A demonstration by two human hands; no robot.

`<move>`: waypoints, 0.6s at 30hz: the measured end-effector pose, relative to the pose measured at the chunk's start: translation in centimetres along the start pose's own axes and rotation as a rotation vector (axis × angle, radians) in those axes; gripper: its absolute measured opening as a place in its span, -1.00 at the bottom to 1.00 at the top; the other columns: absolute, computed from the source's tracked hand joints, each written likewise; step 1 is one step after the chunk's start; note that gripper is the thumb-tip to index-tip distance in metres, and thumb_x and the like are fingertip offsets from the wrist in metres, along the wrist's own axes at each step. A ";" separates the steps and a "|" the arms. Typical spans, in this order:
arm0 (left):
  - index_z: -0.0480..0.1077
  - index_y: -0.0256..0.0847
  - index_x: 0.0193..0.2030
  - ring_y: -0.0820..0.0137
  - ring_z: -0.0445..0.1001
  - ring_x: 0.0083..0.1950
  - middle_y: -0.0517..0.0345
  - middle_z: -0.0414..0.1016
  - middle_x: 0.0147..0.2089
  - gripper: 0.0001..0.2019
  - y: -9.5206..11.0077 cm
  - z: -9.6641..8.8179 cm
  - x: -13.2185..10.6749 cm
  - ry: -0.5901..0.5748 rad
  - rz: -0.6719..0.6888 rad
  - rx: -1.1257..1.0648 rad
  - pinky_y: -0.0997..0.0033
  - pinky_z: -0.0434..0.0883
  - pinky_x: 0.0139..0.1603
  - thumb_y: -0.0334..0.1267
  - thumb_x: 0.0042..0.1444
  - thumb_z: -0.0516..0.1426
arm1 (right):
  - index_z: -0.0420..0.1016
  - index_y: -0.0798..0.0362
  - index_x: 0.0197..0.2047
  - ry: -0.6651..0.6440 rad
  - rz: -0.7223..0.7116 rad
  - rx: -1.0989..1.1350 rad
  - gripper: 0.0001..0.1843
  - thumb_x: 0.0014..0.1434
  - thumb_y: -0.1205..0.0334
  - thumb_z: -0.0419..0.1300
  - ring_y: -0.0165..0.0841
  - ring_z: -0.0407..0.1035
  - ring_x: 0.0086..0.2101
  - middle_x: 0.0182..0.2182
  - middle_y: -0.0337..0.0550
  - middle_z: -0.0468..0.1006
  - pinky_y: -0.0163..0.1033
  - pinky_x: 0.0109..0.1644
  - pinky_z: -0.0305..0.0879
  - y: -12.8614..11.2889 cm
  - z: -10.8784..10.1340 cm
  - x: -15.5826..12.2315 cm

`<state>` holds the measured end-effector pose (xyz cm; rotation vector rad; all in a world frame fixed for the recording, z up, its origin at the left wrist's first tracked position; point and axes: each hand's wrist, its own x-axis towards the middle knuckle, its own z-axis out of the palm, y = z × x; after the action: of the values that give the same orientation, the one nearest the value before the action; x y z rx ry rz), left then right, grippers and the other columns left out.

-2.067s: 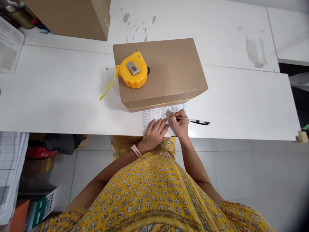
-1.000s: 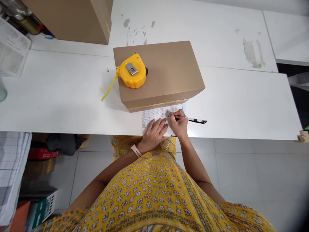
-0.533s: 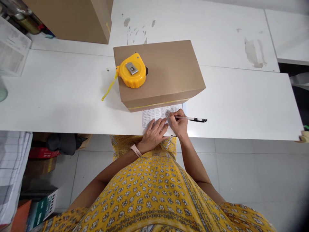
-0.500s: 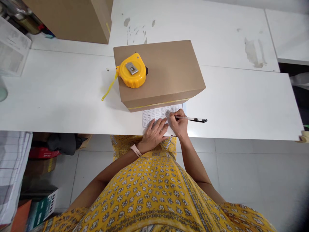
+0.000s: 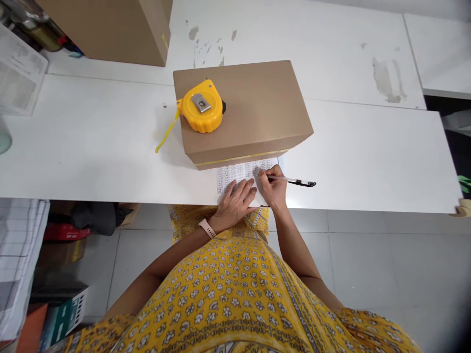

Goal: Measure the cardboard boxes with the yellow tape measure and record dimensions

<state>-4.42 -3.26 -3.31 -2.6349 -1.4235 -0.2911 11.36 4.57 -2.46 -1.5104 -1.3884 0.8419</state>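
A sheet of paper (image 5: 235, 172) covered with columns of small writing lies at the desk's front edge, its far part hidden by a cardboard box. My left hand (image 5: 237, 202) rests flat on the sheet's near side, fingers stretched out. Beside it my right hand (image 5: 273, 188) grips a pen (image 5: 299, 182) with a clear barrel and black cap end, the tip down at the writing. The brown cardboard box (image 5: 253, 105) stands just beyond both hands. On its left top sits a yellow tape measure (image 5: 202, 108) with a metal clip and a yellow strap.
The white desk (image 5: 368, 157) has worn patches at the back. A larger cardboard box (image 5: 117, 34) stands at the back left, near bottles (image 5: 44, 32). Below the desk at left are boxes (image 5: 62, 314) and a checked cloth (image 5: 18, 260).
Almost nothing differs. My right hand and the pen have shifted very slightly over the sheet, while my left hand stays in place.
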 end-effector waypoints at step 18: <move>0.33 -0.27 0.41 0.12 0.24 0.53 -0.14 0.27 0.51 -0.37 0.0 -0.2 0.1 -0.055 -0.012 -0.038 0.00 0.19 0.53 0.16 0.47 -0.08 | 0.20 -0.07 -0.48 0.006 0.005 0.026 -0.67 0.20 0.16 0.26 -0.42 0.14 -0.53 -0.62 -0.39 0.21 -0.22 -0.39 0.12 -0.3 0.1 0.0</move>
<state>-4.38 -3.19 -3.10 -2.6860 -1.4646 -0.2513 11.18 4.58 -2.20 -1.4962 -1.3645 0.8550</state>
